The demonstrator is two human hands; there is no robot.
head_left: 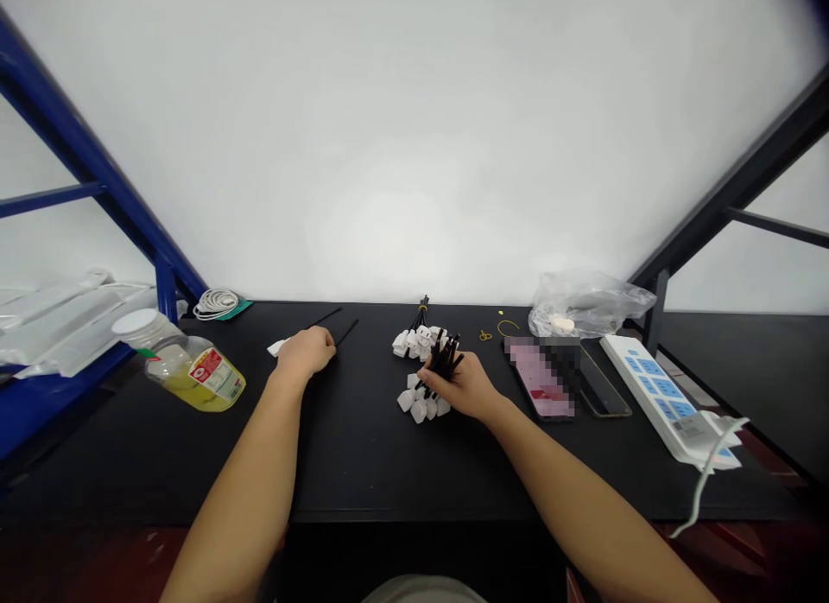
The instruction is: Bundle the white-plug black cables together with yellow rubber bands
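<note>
My right hand is closed around a bundle of thin black strips with white block-like ends. These ends hang below the fingers, close to or on the table. Left of it, my left hand is low over the table, fingers curled and pinched on a black strip. Another black strip sticks out behind that hand, and a white end shows at its left. Behind my right hand lies a second bundle with white ends, tied by a yellow band.
Two phones and a white power strip lie right. Behind them are a clear plastic bag and loose yellow bands. At left stand a jar of yellow liquid and a coiled white cable.
</note>
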